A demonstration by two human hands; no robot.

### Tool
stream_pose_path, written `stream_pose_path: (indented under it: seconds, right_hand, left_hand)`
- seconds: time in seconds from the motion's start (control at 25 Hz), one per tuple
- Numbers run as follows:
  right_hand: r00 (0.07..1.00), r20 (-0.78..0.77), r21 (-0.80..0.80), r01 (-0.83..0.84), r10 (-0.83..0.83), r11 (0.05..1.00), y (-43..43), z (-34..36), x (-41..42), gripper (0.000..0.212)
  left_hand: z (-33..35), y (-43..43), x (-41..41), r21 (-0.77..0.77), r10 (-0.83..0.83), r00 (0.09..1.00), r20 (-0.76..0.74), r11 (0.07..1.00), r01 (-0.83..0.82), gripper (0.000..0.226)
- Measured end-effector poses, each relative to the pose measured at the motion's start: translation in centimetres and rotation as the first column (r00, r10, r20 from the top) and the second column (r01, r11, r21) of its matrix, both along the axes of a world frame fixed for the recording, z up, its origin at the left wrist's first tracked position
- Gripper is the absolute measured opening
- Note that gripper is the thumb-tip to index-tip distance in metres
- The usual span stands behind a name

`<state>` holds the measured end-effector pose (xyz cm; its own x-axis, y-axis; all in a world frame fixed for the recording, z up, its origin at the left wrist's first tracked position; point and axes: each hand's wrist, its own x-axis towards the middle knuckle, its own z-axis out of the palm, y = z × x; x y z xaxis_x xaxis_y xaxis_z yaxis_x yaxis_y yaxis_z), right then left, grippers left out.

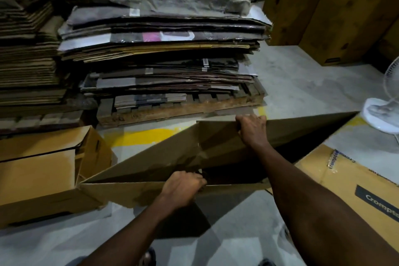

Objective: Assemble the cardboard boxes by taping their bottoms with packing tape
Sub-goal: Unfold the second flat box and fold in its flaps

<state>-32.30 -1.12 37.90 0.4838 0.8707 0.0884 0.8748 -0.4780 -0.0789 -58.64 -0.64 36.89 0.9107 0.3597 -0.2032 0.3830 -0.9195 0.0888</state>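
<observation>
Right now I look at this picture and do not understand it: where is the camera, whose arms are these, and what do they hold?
There is no machine here. The single picture comes from a camera worn on a person's head, looking forward and down, so both arms are that person's own. The left hand grips the near edge of a half-opened cardboard box, and the right hand grips its far edge. Below is a concrete floor. Behind, flattened cartons lie stacked on a wooden pallet; a white fan stands at the right. No packing tape is visible.
</observation>
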Motion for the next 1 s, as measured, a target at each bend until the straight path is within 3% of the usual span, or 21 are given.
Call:
stream_pose_path:
  seconds: [0.28, 0.44, 0.56, 0.68, 0.8, 1.0]
  right_hand:
    - [1.0, 0.022, -0.021, 0.006, -0.006, 1.0, -1.7, -4.1, 0.2, 0.012]
    - [1.0, 0.018, 0.043, -0.024, 0.024, 0.999, -0.6, -3.7, -0.4, 0.012]
    - [0.998, 0.025, 0.119, -0.057, 0.054, 0.991, 1.5, -3.0, -1.5, 0.008]
    - [0.996, 0.023, 0.143, -0.091, 0.088, 0.986, 4.4, -2.9, -1.6, 0.02]
    - [0.99, -0.028, 0.066, -0.138, 0.14, 0.988, 5.1, -3.7, -0.7, 0.047]
    - [0.999, 0.014, 0.069, -0.032, 0.031, 0.997, 2.9, -5.9, 0.5, 0.04]
  left_hand:
    - [-1.3, -0.6, 1.3, -0.04, -0.045, 0.996, -0.083, 0.998, 0.042, 0.03]
    - [-1.7, -0.8, 2.0, -0.066, -0.067, 0.997, -0.042, 0.996, 0.064, 0.035]
    - [-1.8, -2.3, 2.6, -0.105, -0.093, 0.995, 0.041, 0.99, 0.097, 0.026]
    - [-2.5, -4.2, 2.6, -0.165, -0.157, 0.988, 0.014, 0.974, 0.157, 0.026]
    - [-3.2, -2.6, 1.9, -0.163, -0.052, 0.997, 0.048, 0.985, 0.059, 0.024]
    - [-3.7, -2.1, 2.7, -0.169, -0.011, 0.996, 0.089, 0.985, 0.026, 0.026]
